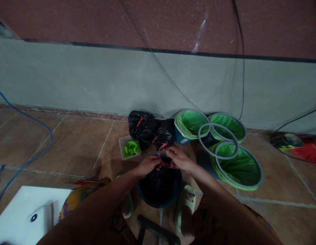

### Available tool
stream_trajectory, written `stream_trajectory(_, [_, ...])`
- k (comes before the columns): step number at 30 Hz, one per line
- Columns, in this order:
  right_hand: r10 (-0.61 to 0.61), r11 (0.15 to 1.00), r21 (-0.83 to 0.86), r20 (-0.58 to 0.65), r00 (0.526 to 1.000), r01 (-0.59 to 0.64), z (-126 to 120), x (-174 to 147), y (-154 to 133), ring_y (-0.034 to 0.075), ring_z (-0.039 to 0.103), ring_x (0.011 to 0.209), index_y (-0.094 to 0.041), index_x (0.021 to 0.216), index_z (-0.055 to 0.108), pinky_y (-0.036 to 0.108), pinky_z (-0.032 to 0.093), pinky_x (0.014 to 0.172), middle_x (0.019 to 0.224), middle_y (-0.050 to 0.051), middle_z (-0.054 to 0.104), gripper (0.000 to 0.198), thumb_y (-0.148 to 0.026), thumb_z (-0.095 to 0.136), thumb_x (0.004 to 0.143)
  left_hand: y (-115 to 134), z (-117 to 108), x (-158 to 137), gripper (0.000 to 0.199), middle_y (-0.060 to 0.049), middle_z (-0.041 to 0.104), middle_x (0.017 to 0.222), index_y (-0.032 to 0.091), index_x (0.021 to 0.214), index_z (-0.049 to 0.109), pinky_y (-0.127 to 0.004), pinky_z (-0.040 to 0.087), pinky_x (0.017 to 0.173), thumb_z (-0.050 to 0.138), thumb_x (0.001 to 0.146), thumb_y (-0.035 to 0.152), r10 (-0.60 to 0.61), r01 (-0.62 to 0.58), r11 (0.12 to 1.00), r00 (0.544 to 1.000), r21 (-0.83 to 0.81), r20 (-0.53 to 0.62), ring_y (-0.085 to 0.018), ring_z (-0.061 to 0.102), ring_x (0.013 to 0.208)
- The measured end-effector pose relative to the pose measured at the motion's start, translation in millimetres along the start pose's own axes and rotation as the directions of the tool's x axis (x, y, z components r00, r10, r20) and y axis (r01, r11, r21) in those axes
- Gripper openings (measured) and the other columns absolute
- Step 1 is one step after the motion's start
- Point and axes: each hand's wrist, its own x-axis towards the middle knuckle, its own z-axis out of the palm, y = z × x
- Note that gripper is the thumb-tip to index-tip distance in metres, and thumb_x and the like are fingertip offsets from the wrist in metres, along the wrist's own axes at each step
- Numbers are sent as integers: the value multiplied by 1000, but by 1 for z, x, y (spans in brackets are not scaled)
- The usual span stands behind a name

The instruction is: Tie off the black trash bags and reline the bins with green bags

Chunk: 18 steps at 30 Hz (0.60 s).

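Low between my feet stands a dark blue bin (178,185) with a black garbage bag (158,182) inside. My left hand (151,164) pinches the gathered neck of the bag and the pink string around it. To the right, my right hand (178,158) is closed on the same pink string (163,146), one loop of which stands up above the bag. How the string is knotted is too small to tell. Just beyond the bin, two filled black bags (142,126) tied with pink string rest against the wall.
Three bins with green liners (239,168) stand to the right, a loose grey ring (202,136) lying across them. A small clear container (123,153) holds bright green plastic. At left are a blue hose (47,146) and a white board-like object (17,214).
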Motion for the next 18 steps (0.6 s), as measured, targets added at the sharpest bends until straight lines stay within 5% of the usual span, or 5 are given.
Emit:
stream_trajectory(5, [43,974,-226,185,982,-1,13,-9,-2,7,54,49,-17,108,62,19,39,44,83,2,67,22,-26,45,97,-3,-1,4,23,-1,66,69,14,74,69,-26,42,64,72,72,36,-28,23,995,998,-94,-49,-12,56,62])
stream_trajectory(10, [-83,797,-593,78,993,113,10,-12,-10,12,61,74,-16,87,72,22,40,63,85,6,71,23,-22,51,94,-2,-2,3,13,-2,67,64,13,69,69,-27,44,66,72,67,27,19,-25,998,994,-57,-109,-14,58,61])
stream_trajectory(18, [-41,808,-568,211,977,157,8,-17,-11,11,58,66,-18,87,75,22,35,59,78,2,71,22,-23,53,90,-2,0,1,8,0,65,62,14,63,68,-26,42,62,72,61,21,54,-67,993,989,-93,-140,-13,55,60])
